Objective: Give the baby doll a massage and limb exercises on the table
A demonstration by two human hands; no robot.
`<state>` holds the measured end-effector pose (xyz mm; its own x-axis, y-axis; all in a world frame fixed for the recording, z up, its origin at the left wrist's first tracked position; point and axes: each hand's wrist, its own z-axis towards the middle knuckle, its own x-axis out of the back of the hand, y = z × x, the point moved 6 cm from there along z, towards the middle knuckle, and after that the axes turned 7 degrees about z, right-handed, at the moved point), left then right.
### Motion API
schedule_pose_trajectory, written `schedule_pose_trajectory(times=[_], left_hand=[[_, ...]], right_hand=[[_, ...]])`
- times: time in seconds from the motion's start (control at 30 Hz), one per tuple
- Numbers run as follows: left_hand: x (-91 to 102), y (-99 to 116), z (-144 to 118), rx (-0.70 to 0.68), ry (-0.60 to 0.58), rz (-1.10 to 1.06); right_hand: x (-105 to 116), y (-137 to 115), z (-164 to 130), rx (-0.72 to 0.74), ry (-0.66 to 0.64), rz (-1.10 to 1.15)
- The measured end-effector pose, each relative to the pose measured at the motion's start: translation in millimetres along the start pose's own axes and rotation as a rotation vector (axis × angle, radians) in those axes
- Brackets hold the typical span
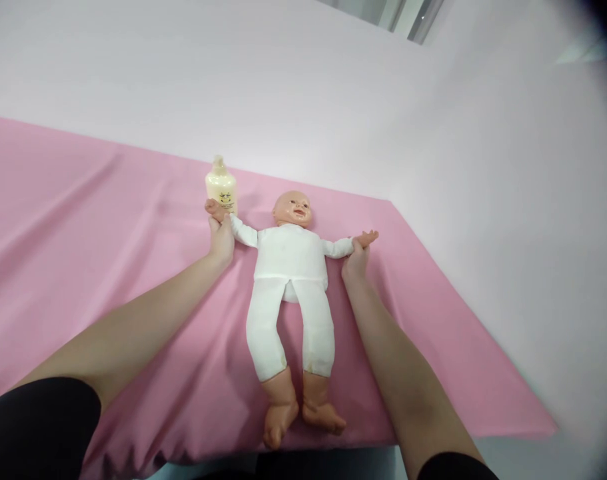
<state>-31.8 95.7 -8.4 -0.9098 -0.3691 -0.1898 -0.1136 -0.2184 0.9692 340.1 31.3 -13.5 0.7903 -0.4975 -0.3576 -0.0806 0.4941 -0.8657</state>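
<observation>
A doll point(290, 280) in white clothes lay face up on the pink sheet point(83, 253), arms spread wide. The left hand point(221, 237) closed its fingers around one doll wrist, the right hand point(356, 261) around the other. Both arms were thus fully extended; the legs lay untouched. A cream bottle point(222, 189) stood upright just behind the left hand, unopened as far as could be seen.

The lotion bottle point(221, 188) label is too small to read. Both upper arms run off the bottom edge. A dark blur covers the top right corner.
</observation>
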Motion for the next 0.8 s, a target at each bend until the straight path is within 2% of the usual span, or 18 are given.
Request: schedule_pose_trajectory(times=[0.07, 0.13, 0.3, 0.37, 0.43, 0.5, 0.6, 0.7, 0.8], left_hand=[[-2.9, 6.6, -3.4, -0.087, -0.052, 0.039], [-8.7, 15.4, -8.5, -0.219, -0.145, 0.12], [-36.4, 37.2, -39.0, -0.664, -0.491, 0.51], [-48.2, 38.9, -54.1, -0.792, -0.649, 0.676], [-53.3, 39.7, -62.7, -0.846, -0.714, 0.757], [-51.3, 41.9, -62.1, -0.823, -0.662, 0.727], [-41.0, 41.7, -50.4, -0.696, -0.514, 0.551], [-26.9, 31.0, -29.6, -0.473, -0.342, 0.347], [-10.5, 8.7, -7.3, -0.145, -0.137, 0.148]], right_hand=[[-13.7, -15.9, -9.7, 0.062, -0.082, -0.085], [-33.8, -33.6, -22.4, 0.171, -0.266, -0.141], [-66.8, -46.2, -47.3, 0.291, -0.636, -0.444], [-72.1, -46.4, -52.1, 0.347, -0.711, -0.544], [-72.9, -47.0, -53.2, 0.366, -0.717, -0.559], [-70.7, -47.1, -51.6, 0.325, -0.678, -0.505], [-64.9, -47.1, -47.0, 0.239, -0.582, -0.331], [-51.9, -44.5, -36.9, 0.19, -0.399, -0.157], [-28.3, -28.4, -20.9, 0.087, -0.151, -0.065]])
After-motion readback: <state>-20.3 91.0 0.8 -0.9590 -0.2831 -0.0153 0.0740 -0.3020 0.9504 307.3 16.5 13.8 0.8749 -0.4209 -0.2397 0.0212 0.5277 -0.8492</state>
